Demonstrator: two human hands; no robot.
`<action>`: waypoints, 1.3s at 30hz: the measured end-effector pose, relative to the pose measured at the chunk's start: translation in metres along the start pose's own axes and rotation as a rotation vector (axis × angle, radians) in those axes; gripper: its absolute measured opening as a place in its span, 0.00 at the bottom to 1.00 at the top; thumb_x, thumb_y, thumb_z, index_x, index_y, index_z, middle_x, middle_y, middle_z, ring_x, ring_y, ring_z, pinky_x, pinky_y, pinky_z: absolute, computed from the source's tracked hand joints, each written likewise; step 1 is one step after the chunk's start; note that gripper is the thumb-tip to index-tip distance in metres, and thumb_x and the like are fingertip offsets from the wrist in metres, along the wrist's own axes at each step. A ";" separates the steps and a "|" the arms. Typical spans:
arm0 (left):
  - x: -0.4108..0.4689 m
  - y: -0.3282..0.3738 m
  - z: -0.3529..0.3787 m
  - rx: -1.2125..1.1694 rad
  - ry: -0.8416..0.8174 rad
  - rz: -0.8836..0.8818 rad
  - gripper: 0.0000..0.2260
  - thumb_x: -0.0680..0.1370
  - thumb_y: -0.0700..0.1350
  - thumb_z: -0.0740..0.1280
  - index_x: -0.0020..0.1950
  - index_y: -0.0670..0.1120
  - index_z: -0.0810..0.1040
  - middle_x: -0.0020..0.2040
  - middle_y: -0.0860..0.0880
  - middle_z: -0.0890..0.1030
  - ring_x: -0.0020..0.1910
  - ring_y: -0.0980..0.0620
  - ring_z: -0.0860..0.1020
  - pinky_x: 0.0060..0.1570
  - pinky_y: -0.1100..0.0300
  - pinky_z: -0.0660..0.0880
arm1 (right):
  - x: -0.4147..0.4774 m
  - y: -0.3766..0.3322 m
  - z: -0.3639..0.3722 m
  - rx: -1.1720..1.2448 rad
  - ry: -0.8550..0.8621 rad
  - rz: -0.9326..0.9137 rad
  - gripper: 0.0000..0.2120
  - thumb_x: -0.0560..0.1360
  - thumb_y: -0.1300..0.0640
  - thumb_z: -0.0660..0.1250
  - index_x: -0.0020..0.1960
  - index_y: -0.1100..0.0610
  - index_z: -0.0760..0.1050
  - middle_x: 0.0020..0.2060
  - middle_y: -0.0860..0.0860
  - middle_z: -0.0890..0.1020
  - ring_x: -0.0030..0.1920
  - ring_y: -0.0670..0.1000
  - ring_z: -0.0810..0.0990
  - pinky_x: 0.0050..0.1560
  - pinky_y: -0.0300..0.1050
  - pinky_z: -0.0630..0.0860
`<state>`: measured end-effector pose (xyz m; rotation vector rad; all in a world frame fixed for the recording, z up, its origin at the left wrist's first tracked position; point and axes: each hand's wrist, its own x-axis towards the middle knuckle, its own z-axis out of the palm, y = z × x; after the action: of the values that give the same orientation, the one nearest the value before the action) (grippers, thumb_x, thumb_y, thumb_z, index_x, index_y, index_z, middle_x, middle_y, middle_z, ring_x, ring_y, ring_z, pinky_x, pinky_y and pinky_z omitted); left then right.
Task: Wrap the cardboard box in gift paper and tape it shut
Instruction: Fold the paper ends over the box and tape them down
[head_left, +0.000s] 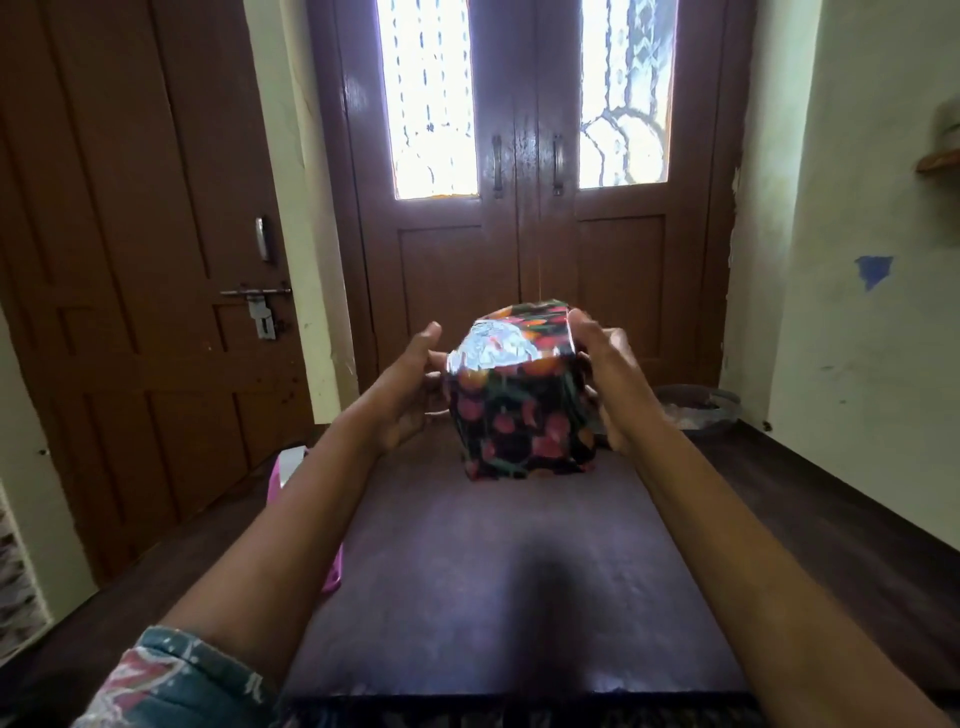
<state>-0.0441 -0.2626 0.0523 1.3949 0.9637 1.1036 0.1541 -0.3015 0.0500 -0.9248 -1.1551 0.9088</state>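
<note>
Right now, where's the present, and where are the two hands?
wrapped box (519, 421): head view, its flowery front face.
left hand (408, 389): head view, middle of the hand.
right hand (610, 387): head view, middle of the hand.

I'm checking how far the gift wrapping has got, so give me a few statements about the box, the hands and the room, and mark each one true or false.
1. The box shows bare cardboard. False: dark printed gift paper covers every face in view.
2. The left hand and the right hand are at opposite sides of the box. True.
3. The double door behind the box stands open. False: both leaves are closed.
4. The box is over a dark table. True.
</note>
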 end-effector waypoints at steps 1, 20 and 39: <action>-0.002 -0.008 0.002 0.024 0.018 0.004 0.17 0.79 0.57 0.59 0.43 0.45 0.75 0.37 0.47 0.79 0.36 0.51 0.77 0.38 0.58 0.74 | -0.002 0.009 -0.002 -0.044 0.031 -0.013 0.17 0.73 0.45 0.67 0.54 0.54 0.66 0.51 0.57 0.77 0.47 0.51 0.78 0.41 0.42 0.79; -0.033 -0.077 -0.012 0.069 -0.115 -0.073 0.25 0.71 0.38 0.72 0.62 0.49 0.65 0.60 0.44 0.74 0.55 0.46 0.78 0.46 0.54 0.79 | -0.035 0.096 -0.013 -0.037 -0.136 0.029 0.28 0.73 0.66 0.67 0.65 0.51 0.57 0.56 0.48 0.73 0.54 0.49 0.77 0.43 0.35 0.78; -0.017 0.002 -0.005 0.696 -0.078 0.430 0.15 0.78 0.51 0.64 0.63 0.50 0.75 0.56 0.53 0.78 0.52 0.58 0.78 0.44 0.68 0.76 | -0.025 0.038 -0.007 -1.006 0.189 -0.737 0.22 0.71 0.43 0.58 0.57 0.55 0.76 0.53 0.51 0.80 0.59 0.52 0.74 0.62 0.51 0.66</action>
<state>-0.0536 -0.2780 0.0529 2.2756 1.0700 1.0475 0.1528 -0.3122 0.0055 -1.1845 -1.6374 -0.4203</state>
